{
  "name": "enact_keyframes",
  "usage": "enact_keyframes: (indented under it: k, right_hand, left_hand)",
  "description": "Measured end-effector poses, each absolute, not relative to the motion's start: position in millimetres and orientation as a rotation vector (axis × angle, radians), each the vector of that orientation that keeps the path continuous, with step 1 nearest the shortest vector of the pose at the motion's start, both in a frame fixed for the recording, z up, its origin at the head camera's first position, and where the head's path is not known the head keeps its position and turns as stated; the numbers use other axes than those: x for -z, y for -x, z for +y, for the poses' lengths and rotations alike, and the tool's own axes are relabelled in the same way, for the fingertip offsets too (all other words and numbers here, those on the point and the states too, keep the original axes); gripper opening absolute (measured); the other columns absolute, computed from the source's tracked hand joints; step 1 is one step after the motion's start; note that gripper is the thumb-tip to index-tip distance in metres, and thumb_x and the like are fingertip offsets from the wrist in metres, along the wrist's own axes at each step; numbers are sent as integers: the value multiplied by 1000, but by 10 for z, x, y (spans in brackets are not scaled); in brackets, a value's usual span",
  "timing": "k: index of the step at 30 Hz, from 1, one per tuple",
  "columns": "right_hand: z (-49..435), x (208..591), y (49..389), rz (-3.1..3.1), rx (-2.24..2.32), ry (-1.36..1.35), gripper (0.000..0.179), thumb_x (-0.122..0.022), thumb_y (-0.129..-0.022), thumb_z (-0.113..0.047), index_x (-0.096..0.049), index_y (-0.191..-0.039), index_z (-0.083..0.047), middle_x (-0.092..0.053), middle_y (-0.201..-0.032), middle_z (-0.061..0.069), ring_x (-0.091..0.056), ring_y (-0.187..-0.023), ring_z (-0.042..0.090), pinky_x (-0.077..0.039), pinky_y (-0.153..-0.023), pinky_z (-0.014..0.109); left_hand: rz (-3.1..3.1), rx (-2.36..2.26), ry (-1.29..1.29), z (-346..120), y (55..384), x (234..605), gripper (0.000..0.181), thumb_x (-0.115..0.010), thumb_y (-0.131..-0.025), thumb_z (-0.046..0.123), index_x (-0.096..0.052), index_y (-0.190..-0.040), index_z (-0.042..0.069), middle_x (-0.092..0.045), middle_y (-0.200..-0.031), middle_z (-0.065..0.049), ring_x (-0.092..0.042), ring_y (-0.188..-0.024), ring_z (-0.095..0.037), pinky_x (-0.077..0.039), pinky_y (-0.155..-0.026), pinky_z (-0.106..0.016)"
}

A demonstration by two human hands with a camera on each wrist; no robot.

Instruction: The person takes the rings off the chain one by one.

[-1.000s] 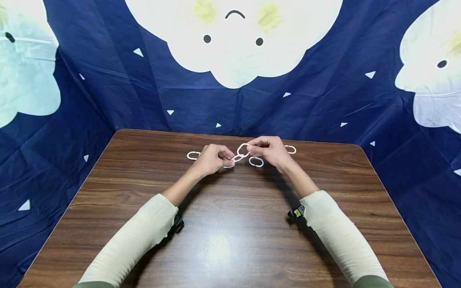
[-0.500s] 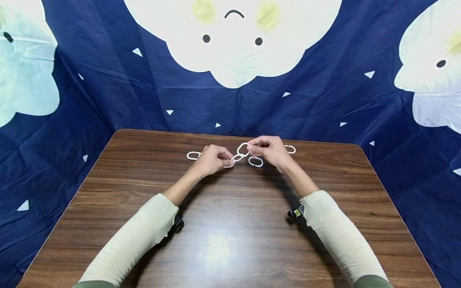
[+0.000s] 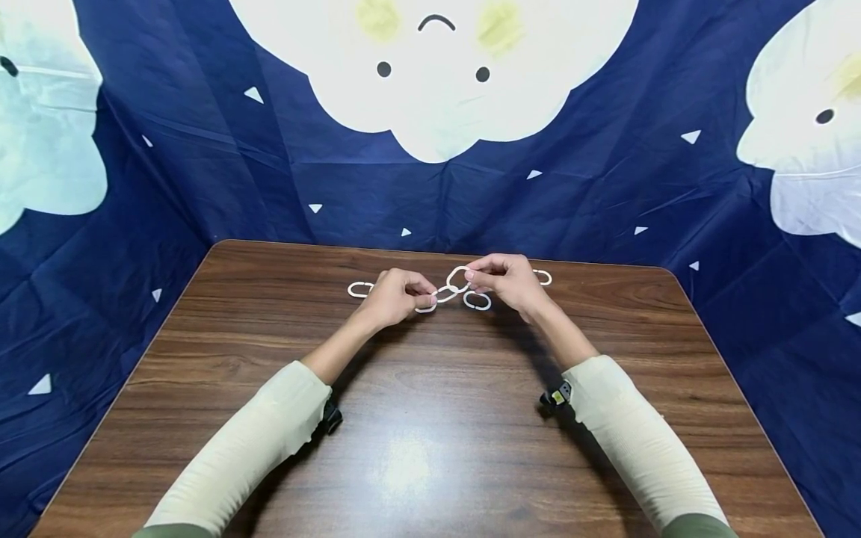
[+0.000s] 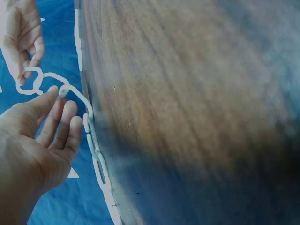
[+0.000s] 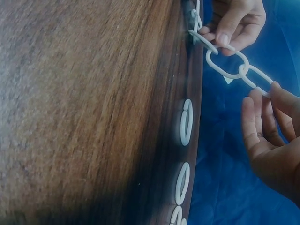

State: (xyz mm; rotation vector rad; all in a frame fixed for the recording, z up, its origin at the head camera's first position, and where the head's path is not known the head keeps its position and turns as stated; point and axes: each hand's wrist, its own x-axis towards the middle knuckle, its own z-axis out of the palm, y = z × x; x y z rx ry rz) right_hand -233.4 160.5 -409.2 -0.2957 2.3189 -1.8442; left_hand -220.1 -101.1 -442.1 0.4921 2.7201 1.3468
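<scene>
My left hand (image 3: 393, 297) pinches a white oval chain link (image 5: 209, 62) between thumb and fingers, above the far part of the table. Hooked through it is another white link (image 5: 260, 74), whose far end my right hand (image 3: 506, 280) pinches with thumb and fingertips. In the right wrist view the two links cross each other between the hands. From my left hand, more joined links (image 4: 80, 95) run down to the table edge. Part of this chain is hidden behind the left hand in the head view.
A loose white link (image 3: 466, 300) lies on the brown wooden table (image 3: 430, 388) between the hands. More links (image 3: 549, 278) lie past the right hand, and others (image 3: 352, 289) left of the left hand. A blue cloud-print cloth (image 3: 430, 202) hangs behind the table.
My right hand has shifted slightly to the right, and the two hooked links are drawn a little farther out between the hands. The left hand stays almost where it was.
</scene>
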Motion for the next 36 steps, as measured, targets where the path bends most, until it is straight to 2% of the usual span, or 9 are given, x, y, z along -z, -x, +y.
enact_keyframes:
  k: [5, 8, 11, 15, 18, 22, 26, 30, 36]
  right_hand:
    - [1607, 4096, 2327, 2305, 1857, 281, 34, -82, -102, -2, -74, -127, 17, -85, -105, 23, -80, -80, 7, -69, -94, 49]
    - [1603, 4097, 2316, 2280, 1876, 257, 34, -82, -101, 0, -73, -128, 18, -84, -109, 28, -81, -81, 8, -70, -93, 46]
    - [1598, 4112, 2312, 2248, 1899, 237, 35, -81, -101, 1, -71, -130, 20, -85, -103, 21, -81, -82, 9, -70, -91, 41]
    - [1580, 4149, 2308, 2195, 1948, 216, 34, -78, -102, 5, -68, -129, 22, -83, -91, 1, -82, -82, 11, -70, -89, 37]
    - [1555, 4186, 2302, 2135, 2007, 187, 31, -75, -102, 9, -66, -128, 23, -81, -88, -4, -82, -81, 12, -70, -87, 34]
    - [1512, 4227, 2283, 2070, 2066, 117, 32, -73, -102, 12, -62, -129, 25, -80, -86, -3, -82, -80, 12, -69, -85, 31]
    - [1475, 4261, 2277, 2018, 2112, 28, 24, -73, -101, 13, -65, -123, 19, -80, -85, 0, -83, -79, 12, -69, -82, 29]
    - [1442, 4283, 2279, 1986, 2141, -11, 14, -75, -100, 13, -69, -112, 9, -80, -86, 2, -83, -79, 13, -69, -81, 29]
    - [1380, 4288, 2269, 1978, 2162, -10, 16, -76, -99, 13, -69, -114, 10, -81, -84, 2, -83, -77, 13, -69, -80, 29]
  left_hand:
    - [2728, -1373, -503, -1007, 2204, 4409, 13, -89, -99, 17, -89, -108, 9, -88, -101, -5, -76, -86, -16, -56, -74, -26]
    - [2722, -1402, -500, -1001, 2205, 4403, 11, -89, -99, 16, -89, -107, 9, -88, -99, -6, -75, -81, -16, -57, -68, -25]
    - [2721, -1419, -498, -994, 2210, 4404, 11, -88, -99, 16, -89, -107, 9, -87, -98, -6, -73, -77, -14, -59, -64, -25]
    - [2730, -1430, -498, -976, 2223, 4412, 11, -89, -99, 19, -89, -107, 11, -87, -97, -4, -71, -75, -11, -60, -62, -26]
    - [2733, -1440, -495, -958, 2222, 4410, 10, -89, -100, 20, -90, -106, 13, -87, -97, -4, -71, -76, -12, -60, -64, -27]
    - [2753, -1423, -490, -934, 2210, 4395, 9, -88, -100, 21, -90, -106, 14, -87, -99, -2, -70, -80, -11, -58, -70, -27]
    - [2775, -1401, -496, -905, 2203, 4382, 11, -87, -101, 22, -90, -107, 13, -87, -101, -2, -71, -85, -12, -54, -78, -28]
    - [2787, -1403, -493, -877, 2199, 4379, 11, -88, -100, 22, -90, -106, 12, -88, -100, -3, -71, -86, -13, -54, -80, -29]
    - [2811, -1401, -486, -846, 2195, 4378, 10, -88, -99, 23, -91, -103, 15, -88, -99, -1, -73, -87, -12, -56, -81, -29]
